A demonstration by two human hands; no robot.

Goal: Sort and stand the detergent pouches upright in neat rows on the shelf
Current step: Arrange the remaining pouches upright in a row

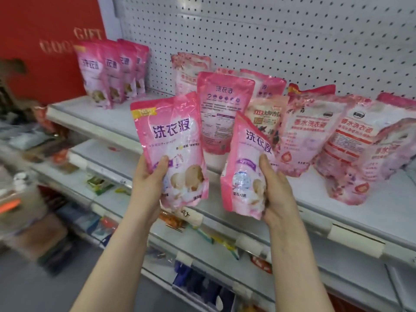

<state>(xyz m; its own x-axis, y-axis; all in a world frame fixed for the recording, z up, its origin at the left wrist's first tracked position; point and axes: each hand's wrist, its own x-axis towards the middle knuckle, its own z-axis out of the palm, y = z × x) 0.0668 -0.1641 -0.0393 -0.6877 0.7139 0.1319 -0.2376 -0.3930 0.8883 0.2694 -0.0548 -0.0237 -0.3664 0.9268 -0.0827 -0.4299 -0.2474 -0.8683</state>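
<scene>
the left hand grips the lower part of a pink detergent pouch, thumb pressed on its front. the right hand clasps a second pink pouch the same way. both pouches are held in the air in front of the white shelf. on that shelf, a row of pink pouches stands upright at its left end; paler pouches lean in a jumble to the right.

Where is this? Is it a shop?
Most likely a shop aisle. Tiered white shelves with a pegboard back hold many pink detergent pouches, and price-tag holders line the shelf edges. More packaged goods fill the lower shelves.
</scene>
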